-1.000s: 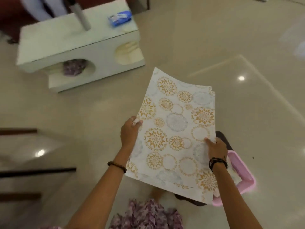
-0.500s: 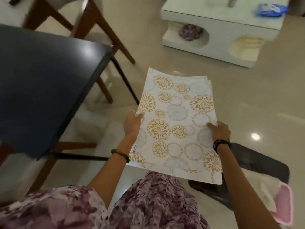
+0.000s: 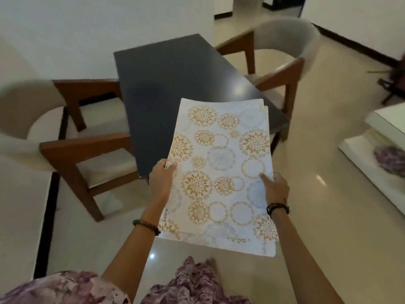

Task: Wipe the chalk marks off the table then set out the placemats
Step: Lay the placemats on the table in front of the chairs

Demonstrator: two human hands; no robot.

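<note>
Over the table [image 3: 166, 69] edge, both hands — left hand [image 3: 161, 179], right hand [image 3: 275, 188] — grip the placemats [image 3: 221, 172].

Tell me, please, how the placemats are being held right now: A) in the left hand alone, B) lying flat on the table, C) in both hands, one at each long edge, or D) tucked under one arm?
C: the left hand grips the left edge of the placemats and the right hand grips the right edge, above the floor just short of the table.
</note>
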